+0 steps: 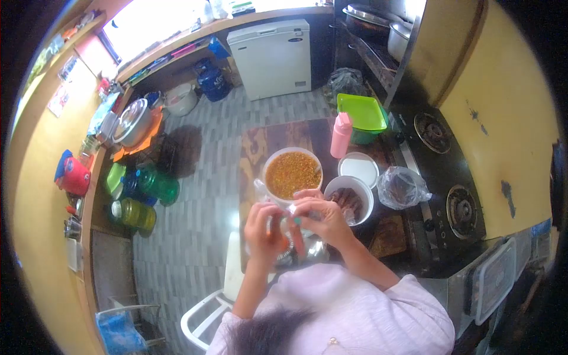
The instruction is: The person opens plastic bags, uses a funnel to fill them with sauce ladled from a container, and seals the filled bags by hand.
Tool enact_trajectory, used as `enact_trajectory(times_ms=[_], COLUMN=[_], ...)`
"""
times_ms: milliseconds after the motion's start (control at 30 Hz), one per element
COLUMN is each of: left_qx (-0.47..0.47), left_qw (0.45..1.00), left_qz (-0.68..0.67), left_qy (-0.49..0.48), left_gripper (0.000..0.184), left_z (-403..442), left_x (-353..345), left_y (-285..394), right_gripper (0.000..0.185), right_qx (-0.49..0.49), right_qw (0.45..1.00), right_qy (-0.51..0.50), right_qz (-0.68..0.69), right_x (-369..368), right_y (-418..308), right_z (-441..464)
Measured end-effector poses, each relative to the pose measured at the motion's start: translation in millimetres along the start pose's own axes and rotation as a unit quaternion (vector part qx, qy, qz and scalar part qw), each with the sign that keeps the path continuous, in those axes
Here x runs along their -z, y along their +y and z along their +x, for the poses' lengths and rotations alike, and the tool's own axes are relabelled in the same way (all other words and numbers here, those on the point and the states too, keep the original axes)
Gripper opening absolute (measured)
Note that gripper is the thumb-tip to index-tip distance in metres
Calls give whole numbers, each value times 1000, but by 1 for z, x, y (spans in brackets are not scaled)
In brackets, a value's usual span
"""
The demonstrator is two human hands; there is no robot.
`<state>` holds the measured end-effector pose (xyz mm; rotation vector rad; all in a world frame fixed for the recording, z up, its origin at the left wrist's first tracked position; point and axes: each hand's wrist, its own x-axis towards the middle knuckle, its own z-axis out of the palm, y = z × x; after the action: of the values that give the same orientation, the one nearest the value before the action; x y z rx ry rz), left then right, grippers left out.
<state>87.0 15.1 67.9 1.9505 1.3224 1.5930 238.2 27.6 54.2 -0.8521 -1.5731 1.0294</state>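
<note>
My left hand and my right hand meet over the table's near side, fingers closed in a pinch. Something small, thin and shiny shows between the fingertips; its kind is unclear. A reddish, elongated shape shows below the fingers, blurred. Just beyond my hands stands a white bowl filled with an orange-brown, grainy mixture. Beside my right hand is a white tub holding dark brown pieces, with some clear plastic at its edge.
A white round lid, a pink bottle, a green container and a clear plastic bag crowd the table's right side. A black gas stove stands to the right. A white chair is at the near left.
</note>
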Motion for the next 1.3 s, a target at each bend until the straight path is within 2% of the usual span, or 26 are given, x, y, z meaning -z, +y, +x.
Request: enact_trajectory(times_ms=[200,300,400,500,533,633,667,767,867,967,1000,1100,1133,1200,1300], left_qx=[-114,-130,-69,-88,-66,-86,-95,-100,-112,-134,-155,-220,-245,-280,-224], left_qw=[985,981,981,960,956,932,926,899,914,948,955,962,959,954,971], left_qz=[122,116,34,5,9,19,37,69,58,57,64,81,84,74,-43], left_qy=[-52,-82,-179,-264,-287,-351,-365,-421,-387,-283,-245,-142,-117,-77,-76], left_gripper=[12,13,18,23,23,25,26,23,22,19,20,19,18,15,13], left_z=[7,4,-1,0,-3,-11,-13,-17,-19,-15,-17,-29,-36,-43,-45], left_x=[7,11,16,25,26,21,21,22,21,18,14,0,-5,-12,-22], left_y=[0,-9,-15,-16,-18,-34,-36,-41,-43,-31,-31,-38,-42,-42,-42], right_gripper=[23,25,26,28,29,27,26,26,24,22,18,16,10,12,20], right_qx=[38,30,17,0,-7,-79,-60,-106,-77,-155,-211,-195,-198,-220,-207], right_qw=[994,987,977,965,960,943,938,931,944,944,919,921,928,923,924], right_qy=[-90,-148,-206,-262,-281,-321,-340,-347,-318,-228,-211,-139,-102,-77,-18], right_qz=[-48,-48,-54,-22,-2,20,13,25,33,182,258,306,298,307,320], right_x=[6,14,23,33,34,30,30,28,29,29,29,24,21,20,16], right_y=[2,-6,-4,1,3,9,16,10,15,14,15,25,21,27,21], right_z=[-1,-3,-5,-8,-8,-15,-17,-19,-20,-22,-22,-22,-21,-24,-23])
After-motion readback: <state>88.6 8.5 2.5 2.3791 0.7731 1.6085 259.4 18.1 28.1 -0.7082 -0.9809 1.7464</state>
